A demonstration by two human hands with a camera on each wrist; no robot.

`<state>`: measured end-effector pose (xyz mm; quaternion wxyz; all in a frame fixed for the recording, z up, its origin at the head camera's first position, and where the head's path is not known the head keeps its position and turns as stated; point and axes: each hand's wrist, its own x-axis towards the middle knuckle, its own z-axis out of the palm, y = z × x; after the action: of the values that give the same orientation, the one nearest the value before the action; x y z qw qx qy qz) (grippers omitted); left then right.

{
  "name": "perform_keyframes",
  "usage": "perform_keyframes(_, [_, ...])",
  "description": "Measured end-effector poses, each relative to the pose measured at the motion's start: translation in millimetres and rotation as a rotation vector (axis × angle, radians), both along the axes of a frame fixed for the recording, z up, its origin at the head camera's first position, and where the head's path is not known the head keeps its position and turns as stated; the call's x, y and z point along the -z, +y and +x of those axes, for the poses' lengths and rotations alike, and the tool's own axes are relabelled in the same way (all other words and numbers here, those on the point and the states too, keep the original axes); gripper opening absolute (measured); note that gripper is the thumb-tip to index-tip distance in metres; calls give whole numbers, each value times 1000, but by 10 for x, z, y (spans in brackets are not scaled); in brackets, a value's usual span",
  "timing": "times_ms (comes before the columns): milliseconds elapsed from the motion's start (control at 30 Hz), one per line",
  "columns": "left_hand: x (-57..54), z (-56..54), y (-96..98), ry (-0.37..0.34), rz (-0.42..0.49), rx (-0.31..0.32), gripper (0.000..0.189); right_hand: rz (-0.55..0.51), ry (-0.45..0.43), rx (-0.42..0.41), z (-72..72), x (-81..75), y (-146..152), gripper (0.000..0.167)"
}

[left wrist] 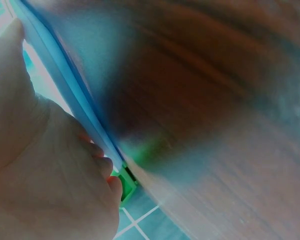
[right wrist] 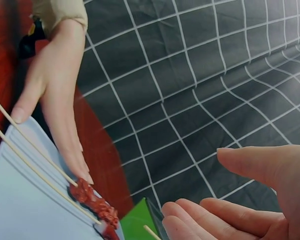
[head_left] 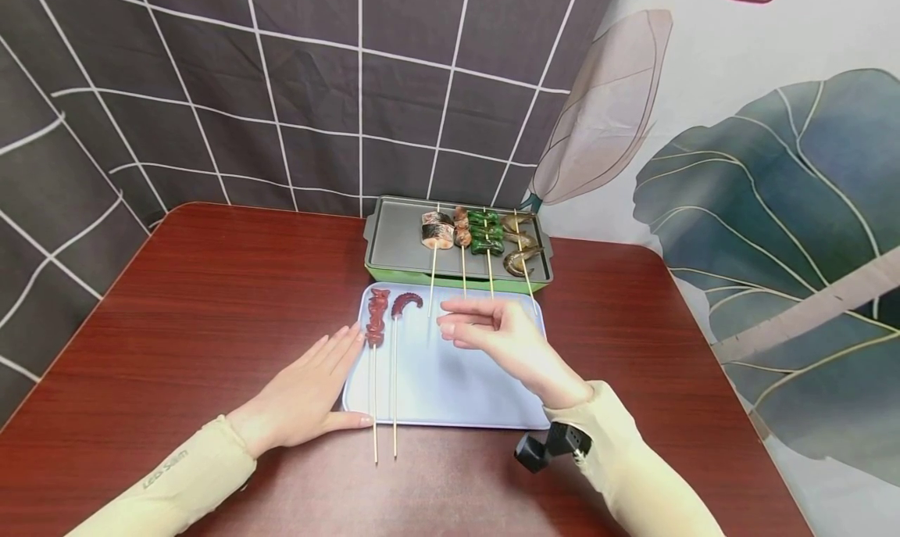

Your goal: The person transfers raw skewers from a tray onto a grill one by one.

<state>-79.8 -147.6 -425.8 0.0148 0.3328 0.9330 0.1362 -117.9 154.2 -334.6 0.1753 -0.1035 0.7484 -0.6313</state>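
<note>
A pale blue tray [head_left: 464, 396] lies on the table, bearing two skewers at its left side: a red meat-like skewer [head_left: 377, 318] and a dark red curled tentacle skewer [head_left: 405, 302]. Their sticks reach past the tray's front edge. My left hand [head_left: 302, 392] rests along the tray's left edge with straight fingers, its thumb near the front rim. Over the tray's right part hovers my right hand [head_left: 509, 345]; thumb and fingers stand apart with nothing between them, as the right wrist view confirms.
Behind the tray stands a grey-topped, green-sided grill [head_left: 394, 236]. On it lie a fish-chunk skewer [head_left: 437, 230], a brownish skewer [head_left: 461, 228], a green pepper skewer [head_left: 486, 244] and a shrimp skewer [head_left: 520, 259], sticks overhanging the tray. Curtains hang behind the brown table [head_left: 246, 287].
</note>
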Motion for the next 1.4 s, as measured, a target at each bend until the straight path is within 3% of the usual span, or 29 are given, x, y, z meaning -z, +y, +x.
perform_keyframes(167, [7, -5, -2, 2, -4, 2, 106, 11, -24, -25, 48, 54, -4, 43])
perform_keyframes(567, [7, 0, -2, -7, 8, -5, 105, 20, -96, -74, 155, 350, -92, 48])
perform_keyframes(933, [7, -1, -2, 2, 18, -3, 105, -40, -202, -106, 211, 658, -203, 46])
perform_keyframes(1400, [-16, 6, 8, -5, 25, -5, 105, -68, -313, -123, 297, 807, -353, 45])
